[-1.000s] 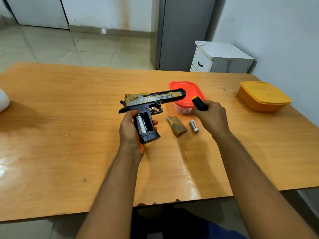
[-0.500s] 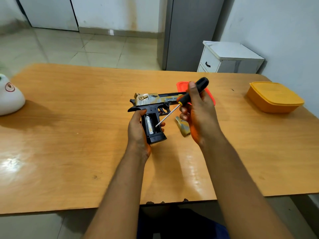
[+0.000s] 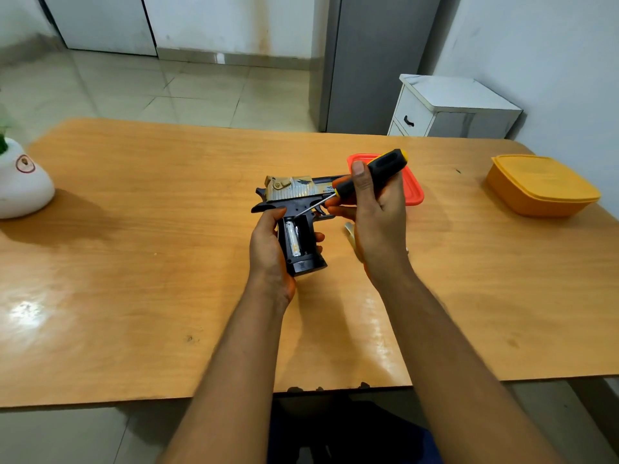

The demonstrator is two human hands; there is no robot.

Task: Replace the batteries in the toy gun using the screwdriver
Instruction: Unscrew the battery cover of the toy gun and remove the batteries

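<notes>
Gripping the toy gun by its handle, the left hand holds it just above the bench with the open battery compartment facing up. The right hand is curled round the screwdriver, whose tip points down at the top of the compartment. One battery sits in the left slot; the slot beside it looks empty. The grip cover lies on the bench, mostly hidden behind the right hand, so the unscrewing appears done. Left, as I judge it: levering out this cell, fitting fresh ones, then closing and screwing the cover back.
</notes>
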